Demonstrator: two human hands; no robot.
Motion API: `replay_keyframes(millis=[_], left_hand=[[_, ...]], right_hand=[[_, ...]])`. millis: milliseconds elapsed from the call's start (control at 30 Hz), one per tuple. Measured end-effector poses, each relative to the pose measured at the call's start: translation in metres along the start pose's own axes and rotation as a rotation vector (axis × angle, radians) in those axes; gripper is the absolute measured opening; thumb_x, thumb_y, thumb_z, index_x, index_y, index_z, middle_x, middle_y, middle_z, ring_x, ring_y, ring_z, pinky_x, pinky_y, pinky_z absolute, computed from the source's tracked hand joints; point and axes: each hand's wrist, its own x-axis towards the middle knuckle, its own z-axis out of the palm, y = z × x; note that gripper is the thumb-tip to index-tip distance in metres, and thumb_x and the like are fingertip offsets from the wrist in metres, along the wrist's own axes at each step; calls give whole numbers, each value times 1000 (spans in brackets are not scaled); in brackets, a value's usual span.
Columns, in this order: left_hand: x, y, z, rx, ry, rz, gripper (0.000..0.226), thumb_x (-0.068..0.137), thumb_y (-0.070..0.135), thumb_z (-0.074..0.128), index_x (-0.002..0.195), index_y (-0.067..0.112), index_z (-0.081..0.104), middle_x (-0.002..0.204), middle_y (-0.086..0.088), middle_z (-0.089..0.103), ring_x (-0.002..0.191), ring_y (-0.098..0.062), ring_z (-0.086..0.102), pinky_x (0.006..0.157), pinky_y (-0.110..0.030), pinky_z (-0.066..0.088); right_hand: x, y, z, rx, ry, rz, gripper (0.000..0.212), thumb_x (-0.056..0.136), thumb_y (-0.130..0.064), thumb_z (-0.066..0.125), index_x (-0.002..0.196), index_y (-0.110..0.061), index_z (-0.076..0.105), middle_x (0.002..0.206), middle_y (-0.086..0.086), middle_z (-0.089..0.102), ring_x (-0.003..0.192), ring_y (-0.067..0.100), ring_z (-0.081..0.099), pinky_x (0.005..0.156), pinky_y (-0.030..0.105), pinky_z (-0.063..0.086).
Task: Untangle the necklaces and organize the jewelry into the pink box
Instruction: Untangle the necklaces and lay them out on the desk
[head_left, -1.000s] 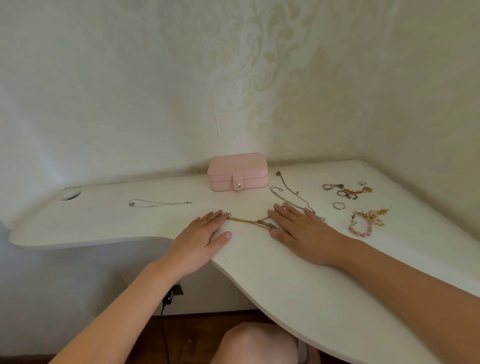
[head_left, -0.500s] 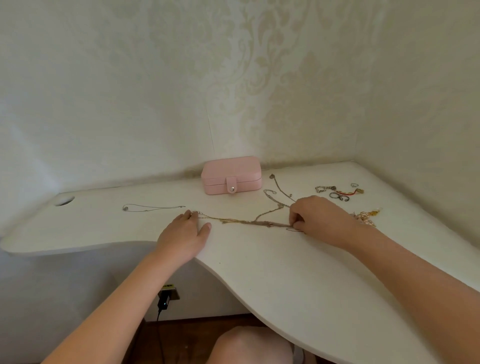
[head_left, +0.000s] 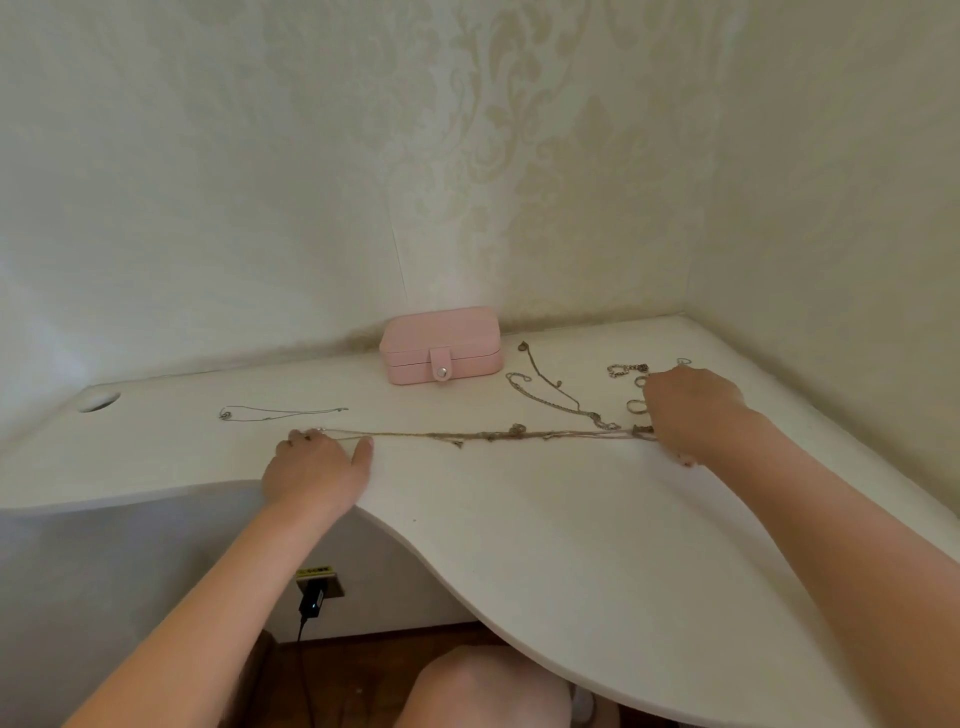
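Chains (head_left: 493, 434) lie stretched in a line across mid-frame on the worktop (head_left: 519, 519), with knots showing along the middle.

Left hand (head_left: 311, 467): fingers curled onto the left end. Right hand (head_left: 696, 410): fingers curled, pinching the right end.

Box (head_left: 441, 345) sits upper centre against the wall, clasp closed.

One necklace (head_left: 280, 413) lies free at left. A loose chain (head_left: 550, 395) and rings (head_left: 636, 406) lie upper right.

Judged early: untangling is under way and nothing looks boxed yet.

Room: bare worktop below the line. The curved near edge runs under the left wrist, walls close off the top and right, and the rings are just beside the right hand.
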Motion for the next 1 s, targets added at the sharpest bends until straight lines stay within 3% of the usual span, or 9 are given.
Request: replay_keyframes(millis=[167,267,333,400,467,567,667,800,1000], left_hand=[[11,-10,-4,33,-27,-95,75,96,54,24,140,-7,34,147,-26,29,133,-37,31,103,-40,34],[10,-8,-7,76,-3,-120,74,97,51,23,141,-9,32,151,-29,18,138,-39,23,110,-41,27],[2,0,-5,77,61,-1,70,99,47,25,144,-7,25,154,-28,11,141,-38,19,114,-41,21],[-10,12,3,-8,77,218,64,100,43,27,149,3,19,157,-20,7,144,-32,15,116,-39,16],[-17,18,10,-87,34,319,62,100,44,25,151,11,14,159,-14,6,145,-27,11,117,-37,12],[-12,11,14,-86,-10,277,66,98,52,21,152,16,9,160,-8,4,147,-24,4,118,-38,5],[-8,2,15,-63,-34,258,68,97,56,17,152,19,5,160,-5,0,147,-22,-1,118,-40,2],[-6,0,13,-50,-74,268,67,96,57,14,152,23,0,160,-6,-4,147,-24,-4,118,-44,1],[-7,1,12,-51,-63,273,67,97,55,15,152,19,4,160,-6,-1,147,-21,0,118,-43,3]], right_hand=[[-3,3,-5,-54,11,113,35,90,-4,47,123,-10,52,124,5,55,115,24,53,77,27,38],[3,-2,-3,-7,144,109,25,87,-3,47,108,-12,59,90,0,55,90,24,55,70,26,38],[13,-14,5,124,274,-28,17,87,-3,49,96,-10,61,82,2,53,84,24,55,70,28,43],[16,-36,18,396,324,-272,24,92,-7,48,109,-11,64,109,6,61,103,24,58,87,30,45],[4,-62,29,601,237,-534,36,97,-15,45,133,-15,51,137,1,50,125,18,47,103,21,31],[-9,-88,46,533,50,-771,54,102,-34,34,151,-18,16,157,-4,16,144,12,14,112,17,6],[0,-88,55,303,28,-634,65,100,-50,23,152,-16,3,160,2,-4,147,18,-4,118,36,0],[12,-78,56,218,25,-432,73,95,-61,17,152,-18,3,160,1,-4,147,22,-5,117,51,3],[10,-71,50,214,109,-252,69,95,-58,26,148,-15,17,153,5,26,140,25,25,111,45,26]])
